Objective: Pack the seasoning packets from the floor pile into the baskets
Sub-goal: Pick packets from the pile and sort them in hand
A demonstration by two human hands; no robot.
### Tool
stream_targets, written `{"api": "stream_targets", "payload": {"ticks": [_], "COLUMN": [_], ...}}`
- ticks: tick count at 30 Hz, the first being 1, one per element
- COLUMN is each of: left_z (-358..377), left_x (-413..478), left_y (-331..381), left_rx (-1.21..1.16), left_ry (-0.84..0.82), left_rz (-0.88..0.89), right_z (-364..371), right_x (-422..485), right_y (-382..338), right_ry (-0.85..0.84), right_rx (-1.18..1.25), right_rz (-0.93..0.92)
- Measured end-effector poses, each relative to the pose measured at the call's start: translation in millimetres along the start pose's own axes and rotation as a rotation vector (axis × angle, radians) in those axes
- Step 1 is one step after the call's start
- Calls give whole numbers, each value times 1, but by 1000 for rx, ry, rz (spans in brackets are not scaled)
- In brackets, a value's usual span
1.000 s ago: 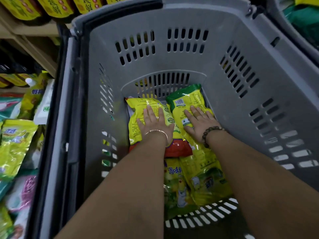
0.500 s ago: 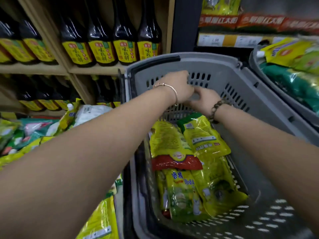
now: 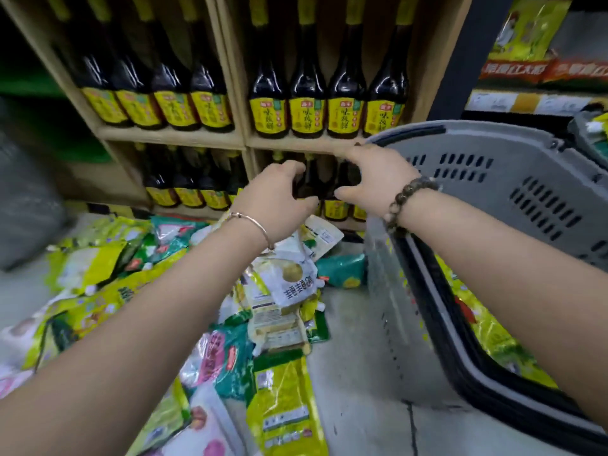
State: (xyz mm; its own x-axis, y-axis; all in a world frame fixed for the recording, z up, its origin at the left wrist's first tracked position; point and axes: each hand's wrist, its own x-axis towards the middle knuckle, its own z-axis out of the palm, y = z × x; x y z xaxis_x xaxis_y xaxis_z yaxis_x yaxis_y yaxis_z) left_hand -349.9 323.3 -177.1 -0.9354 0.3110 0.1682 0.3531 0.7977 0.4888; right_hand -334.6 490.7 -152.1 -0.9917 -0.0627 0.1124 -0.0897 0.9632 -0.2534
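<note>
My left hand (image 3: 273, 199) and right hand (image 3: 375, 179) hang empty, loosely curled, over the floor's seasoning packets (image 3: 286, 284), ready to grab more for the grey basket (image 3: 477, 205) beside them

basket (image 3: 493, 179) grey, black rim | packets (image 3: 286, 409) yellow-green, teal, white | bottles (image 3: 306, 90) dark, yellow labels

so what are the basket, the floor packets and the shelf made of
Basket: grey moulded plastic, matte, with slotted vents. Floor packets: thin glossy plastic film, likely, crinkled and catching glare. Shelf: pale wood or wood-look board, unpainted; blur leaves it open.
</note>
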Motion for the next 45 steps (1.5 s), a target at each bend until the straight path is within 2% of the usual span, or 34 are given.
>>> {"api": "stream_targets", "payload": {"ticks": [7, 13, 19, 22, 26, 28, 31, 35, 37, 41, 45], "left_z": [18, 56, 106, 134, 170, 185, 207, 223, 224, 219, 217], "left_x": [-40, -68, -101, -127, -170, -192, -224, -249, -251, -247, -235], "left_y": [-89, -140, -165, -176, -191, -195, -192, -190, -191, -195, -194], "left_rx": [37, 22, -48, -64, 49, 100, 48, -90, -138, -346, -628], "left_ry": [-72, -82, -161, -239, -420, -505, -600, -648, -602, -271, -148], "left_rz": [-157, -290, -461, -501, -475, -484, -543, -590, -626, -771, -907], "right_z": [84, 166, 247, 295, 345, 359, 373, 386, 388, 383, 368], "right_x": [16, 12, -20, -56, -108, -122, -131, -133, -128, -132, -133], "right_y": [-54, -31, -17, -9, 2, 5, 4, -8, -8, 3, 15], "right_ry": [-117, -290, -413, -536, -660, -672, -647, -687, -690, -614, -611], "right_rx": [-3, 111, 221, 214, 330, 318, 324, 330, 391, 839, 1178], "right_rz": [120, 256, 366, 385, 577, 622, 696, 649, 615, 746, 705]}}
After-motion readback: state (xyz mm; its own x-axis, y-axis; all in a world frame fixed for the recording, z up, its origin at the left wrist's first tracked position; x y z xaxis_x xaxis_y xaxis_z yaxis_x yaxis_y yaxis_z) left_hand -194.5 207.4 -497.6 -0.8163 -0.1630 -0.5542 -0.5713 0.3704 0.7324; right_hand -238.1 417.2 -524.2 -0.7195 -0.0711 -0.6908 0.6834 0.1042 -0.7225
